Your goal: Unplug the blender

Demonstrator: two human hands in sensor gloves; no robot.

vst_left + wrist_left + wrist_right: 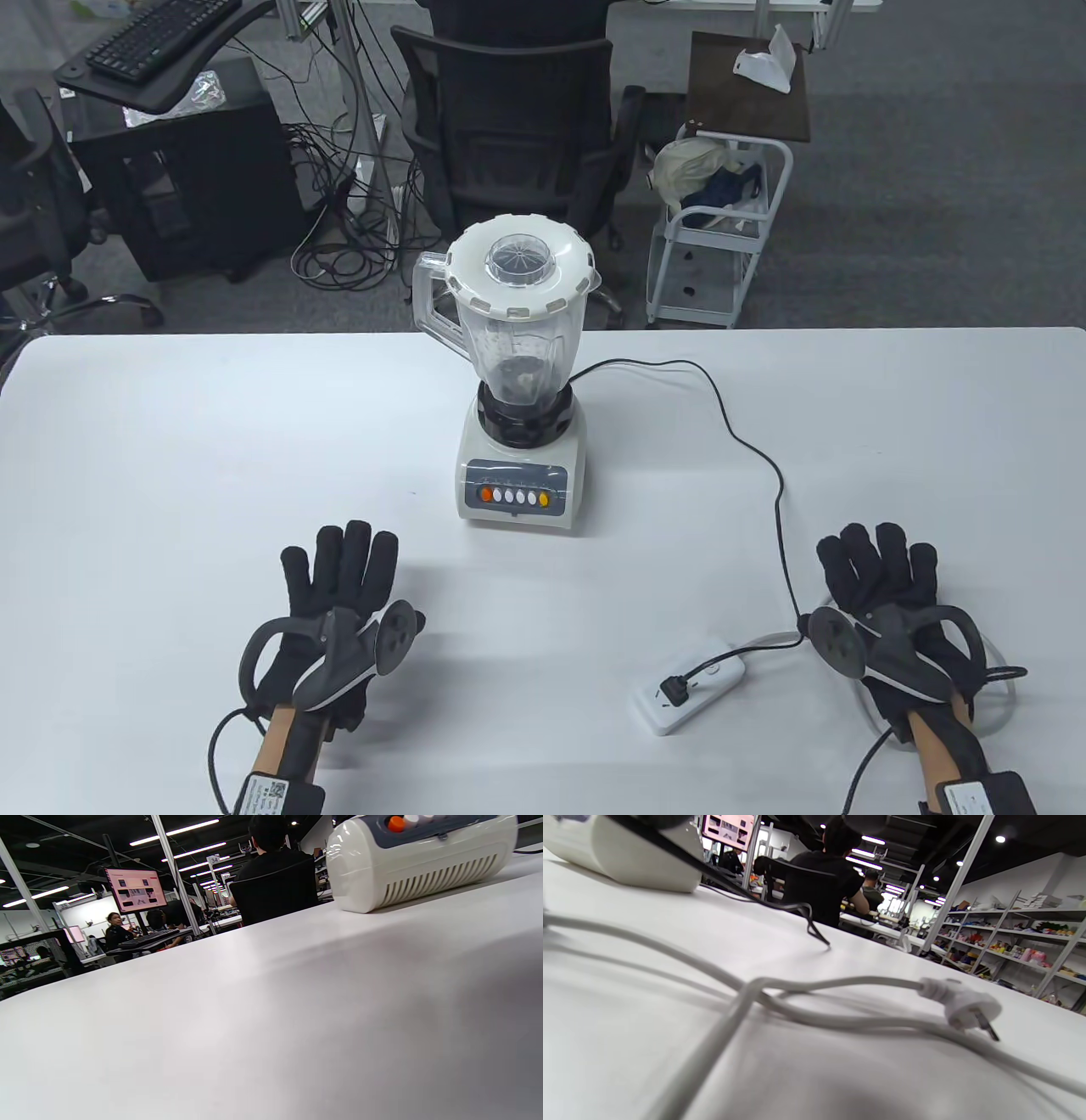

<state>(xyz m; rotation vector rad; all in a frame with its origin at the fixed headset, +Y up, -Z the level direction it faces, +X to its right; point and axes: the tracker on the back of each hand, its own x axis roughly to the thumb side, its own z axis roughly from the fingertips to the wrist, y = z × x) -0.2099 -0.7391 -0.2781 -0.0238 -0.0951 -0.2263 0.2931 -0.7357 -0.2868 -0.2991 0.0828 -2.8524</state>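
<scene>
White table [212, 441] fills the lower frame, and I count two gloved hands on it. My left hand [339, 594] lies flat at lower left, fingers spread, holding nothing. My right hand [882, 586] lies flat at lower right, also spread. Between them, lower right of centre, one power strip [687, 684] carries one black plug [676, 689]. One black cord [776, 484] runs up to one blender [522, 382] at centre.

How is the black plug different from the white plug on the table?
The black plug sits pushed into the power strip; the white plug lies loose on the table, prongs bare. The black one ends the blender cord; the white one ends a thicker white cord.
</scene>
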